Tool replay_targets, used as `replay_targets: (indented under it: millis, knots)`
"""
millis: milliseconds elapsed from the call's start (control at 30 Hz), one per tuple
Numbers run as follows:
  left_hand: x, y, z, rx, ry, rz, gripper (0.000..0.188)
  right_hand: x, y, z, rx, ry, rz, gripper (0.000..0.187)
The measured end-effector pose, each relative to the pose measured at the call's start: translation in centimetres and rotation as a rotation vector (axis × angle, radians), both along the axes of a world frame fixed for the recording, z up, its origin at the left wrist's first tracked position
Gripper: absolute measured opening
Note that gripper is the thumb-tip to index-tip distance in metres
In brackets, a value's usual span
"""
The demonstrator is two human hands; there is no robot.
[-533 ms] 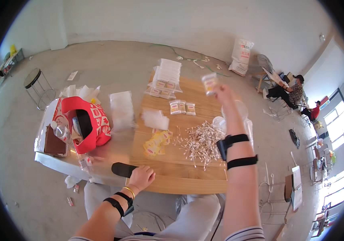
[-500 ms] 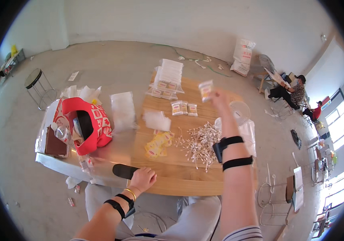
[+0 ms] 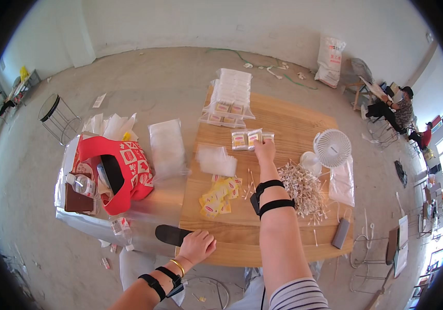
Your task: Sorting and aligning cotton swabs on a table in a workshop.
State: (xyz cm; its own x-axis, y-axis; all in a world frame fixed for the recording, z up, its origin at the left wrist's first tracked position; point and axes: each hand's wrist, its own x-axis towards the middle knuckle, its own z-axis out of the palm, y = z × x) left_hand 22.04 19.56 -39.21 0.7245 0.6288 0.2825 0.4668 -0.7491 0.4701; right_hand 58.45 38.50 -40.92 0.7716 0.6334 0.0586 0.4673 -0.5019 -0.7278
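Observation:
My right hand (image 3: 265, 150) pinches a small clear packet of cotton swabs (image 3: 253, 138), in line with similar packets (image 3: 239, 140) on the wooden table. Curled at the table's near edge is my left hand (image 3: 198, 247), fingers closed, its palm hidden. A flat black rounded piece (image 3: 171, 235) touches it or lies right beside it; I cannot tell if it is held. A loose heap of cotton swabs (image 3: 304, 188) lies right of my right forearm. Yellow printed paper slips (image 3: 218, 199) and small clear bags (image 3: 216, 160) lie left of it.
Filled clear bags (image 3: 233, 88) are stacked at the table's far side. A white fan (image 3: 332, 148) and a grey power bank (image 3: 340, 233) stand at the right. On the left are a red bag (image 3: 141, 168), a bottle (image 3: 82, 184) and plastic sheets (image 3: 168, 147). Other people sit far off.
My right hand has brought the raised packet down and left to the row of packets. The left hand stays by the table edge. The view has shifted, bringing the fan and power bank into sight.

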Motion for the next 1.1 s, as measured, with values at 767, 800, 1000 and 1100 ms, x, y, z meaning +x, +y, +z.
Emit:
replay_targets:
  millis: [767, 800, 1000, 1100]
  knots:
    - [0.0, 0.1, 0.3, 0.012, 0.044, -0.006, 0.019, 8.3, -4.7, 0.2, -0.083, -0.323, -0.222, 0.019]
    - [0.2, 0.1, 0.4, 0.010, 0.014, -0.006, 0.020, 7.3, -4.8, 1.4, -0.027, -0.387, -0.334, 0.017]
    - [1.1, -0.1, 0.7, 0.024, 0.014, -0.020, 0.018, 1.3, -2.2, 3.2, -0.017, -0.095, 0.423, 0.029]
    - [0.5, -0.1, -0.2, 0.012, 0.045, -0.002, 0.018, -5.2, -0.7, 3.4, -0.192, -0.168, 0.496, 0.034]
